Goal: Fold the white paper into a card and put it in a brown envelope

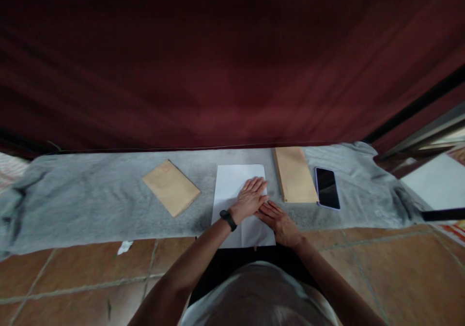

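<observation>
A white sheet of paper (228,185) lies on the grey cloth in front of me. My left hand (250,197), with a black band on its wrist, rests flat on the sheet with its fingers stretched toward the upper right. Just below it, my right hand (279,222) lies across the sheet's right edge, its fingers extended to the upper left. The fingertips of the right hand come close to the left hand; whether they touch I cannot tell. Neither hand grips anything.
A stack of brown envelopes (296,176) lies right of the paper, beside a phone (327,188) in a pale purple case. Another brown envelope (170,187) sits tilted at the left. A dark red curtain (218,74) hangs behind the grey cloth (90,195). A white scrap (125,247) lies on the tiled floor.
</observation>
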Tool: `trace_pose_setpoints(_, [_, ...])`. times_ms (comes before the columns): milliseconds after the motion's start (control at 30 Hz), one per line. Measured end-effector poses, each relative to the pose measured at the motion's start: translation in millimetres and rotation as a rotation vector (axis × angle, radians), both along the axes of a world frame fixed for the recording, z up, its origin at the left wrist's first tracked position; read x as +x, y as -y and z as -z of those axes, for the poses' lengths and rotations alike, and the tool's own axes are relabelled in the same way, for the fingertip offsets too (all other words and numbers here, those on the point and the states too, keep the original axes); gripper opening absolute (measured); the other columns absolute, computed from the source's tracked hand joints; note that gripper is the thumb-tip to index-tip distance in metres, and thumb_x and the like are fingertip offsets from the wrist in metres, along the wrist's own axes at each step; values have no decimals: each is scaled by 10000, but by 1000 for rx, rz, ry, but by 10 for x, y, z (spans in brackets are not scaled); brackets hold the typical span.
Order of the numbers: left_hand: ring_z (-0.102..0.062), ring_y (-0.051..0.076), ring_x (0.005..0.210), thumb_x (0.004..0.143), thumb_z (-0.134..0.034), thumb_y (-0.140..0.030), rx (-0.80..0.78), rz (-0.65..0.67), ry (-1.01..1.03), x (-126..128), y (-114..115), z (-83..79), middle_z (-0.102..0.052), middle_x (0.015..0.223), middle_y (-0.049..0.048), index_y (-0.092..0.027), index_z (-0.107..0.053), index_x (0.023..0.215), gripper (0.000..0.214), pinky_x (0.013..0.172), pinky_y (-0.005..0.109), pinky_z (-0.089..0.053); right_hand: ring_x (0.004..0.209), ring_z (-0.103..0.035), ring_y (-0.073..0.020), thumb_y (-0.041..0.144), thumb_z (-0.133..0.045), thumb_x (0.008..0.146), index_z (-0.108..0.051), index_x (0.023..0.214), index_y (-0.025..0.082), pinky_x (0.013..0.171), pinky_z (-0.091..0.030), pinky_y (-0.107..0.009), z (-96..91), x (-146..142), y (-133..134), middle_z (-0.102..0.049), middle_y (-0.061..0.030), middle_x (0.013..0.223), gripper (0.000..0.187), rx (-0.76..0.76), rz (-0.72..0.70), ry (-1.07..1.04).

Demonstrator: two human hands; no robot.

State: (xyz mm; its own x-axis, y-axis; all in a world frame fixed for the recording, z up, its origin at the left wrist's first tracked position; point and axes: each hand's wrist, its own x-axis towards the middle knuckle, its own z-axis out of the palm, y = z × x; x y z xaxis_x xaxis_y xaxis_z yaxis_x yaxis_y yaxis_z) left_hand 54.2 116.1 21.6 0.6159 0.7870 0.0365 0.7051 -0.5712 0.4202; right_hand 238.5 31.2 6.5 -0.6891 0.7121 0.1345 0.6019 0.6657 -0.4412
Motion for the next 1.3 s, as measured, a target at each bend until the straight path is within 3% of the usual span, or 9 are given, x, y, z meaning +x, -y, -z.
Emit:
trace_pose_setpoints(100, [-221,276,1562,1046,-393,-431,59,-68,-23,-97,-226,132,-329,1655,109,-175,-425,1545,562,1280,495,-143,1488,-390,-261,130,-550,825,-429,1550,223,1244,-293,-540,-7,11,9,-446,-111,1594,742,19,3,-6])
trace_pose_setpoints(333, [-290,306,1537,1014,-444,-419,58,-454,78,-1083,-398,91,-392,1616,163,-142,-460,1521,577,1262,498,-190,1486,-397,-244,148,-564,851,-459,1533,290,1256,-262,-524,16,55,63,-417,-62,1614,704,55,-47,-2])
trace_pose_setpoints(433, [-335,306,1517,1020,-448,-411,6,-414,117,-1351,-17,-2,-425,1595,171,-152,-495,1491,540,1251,534,-226,1492,-388,-236,63,-536,784,-469,1525,289,1259,-258,-521,34,78,87,-410,-48,1618,778,53,-62,8])
trace_pose_setpoints(500, [-321,260,1527,1015,-480,-420,-58,-244,145,-1457,356,-92,-397,1623,121,-222,-443,1530,552,1243,495,-280,1488,-394,-227,31,-524,761,-476,1522,282,1259,-272,-504,39,84,89,-418,-43,1613,802,45,-52,13])
trace_pose_setpoints(600, [-240,280,1557,905,-688,-431,-88,6,54,-1531,878,-234,-342,1653,101,-284,-334,1585,780,1256,534,-243,1475,-417,-222,58,-538,820,-502,1504,283,1253,-302,-480,31,70,58,-441,-40,1598,721,44,-12,-4])
trace_pose_setpoints(700, [-212,319,1561,829,-779,-433,-63,80,-61,-1537,1137,-318,-298,1670,106,-294,-269,1608,942,1251,580,-223,1456,-446,-207,89,-536,884,-501,1502,303,1248,-323,-462,18,31,2,-476,-28,1576,655,58,35,-41])
trace_pose_setpoints(933, [-423,207,1474,889,-542,-60,5,58,-89,-1680,983,-263,-472,1583,26,-301,-487,1495,654,1257,463,-293,1418,-494,-185,28,-503,863,-582,1433,315,1247,-333,-464,20,18,2,-538,-13,1528,643,36,45,-39])
trace_pose_setpoints(1067, [-622,196,1283,930,-547,-101,-13,26,72,-1772,975,-224,-686,1358,28,-291,-676,1281,419,1164,437,-437,1403,-510,-170,35,-499,861,-631,1376,318,1250,-323,-467,-2,97,53,-563,6,1506,602,-64,33,-52])
trace_pose_setpoints(1300, [-581,218,1336,897,-633,-169,-140,5,241,-1717,847,-142,-657,1401,29,-318,-689,1276,412,1174,484,-419,1321,-589,-181,134,-556,938,-699,1268,305,1215,-363,-476,-40,115,24,-668,-6,1387,400,-127,93,-155])
